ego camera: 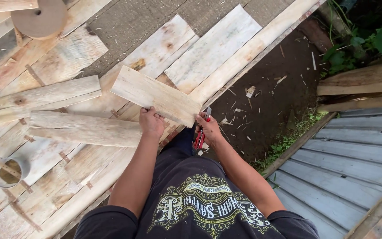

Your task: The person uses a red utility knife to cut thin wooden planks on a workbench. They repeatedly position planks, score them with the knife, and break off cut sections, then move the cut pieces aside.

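I'm wearing a black short-sleeved T-shirt (200,208). Its sleeves end above my elbows, so both forearms are bare down to the wrists. Across the chest runs a big printed design (208,206) in cream and yellowish-green: ornate lettering framed by curling scrollwork, with a small crest shape in the middle; from my own viewpoint it appears upside down. Below the shirt I have dark blue trousers (183,141), showing only as a narrow strip. My left hand (151,123) and right hand (208,128) are bare, with no gloves, rings or watch visible.
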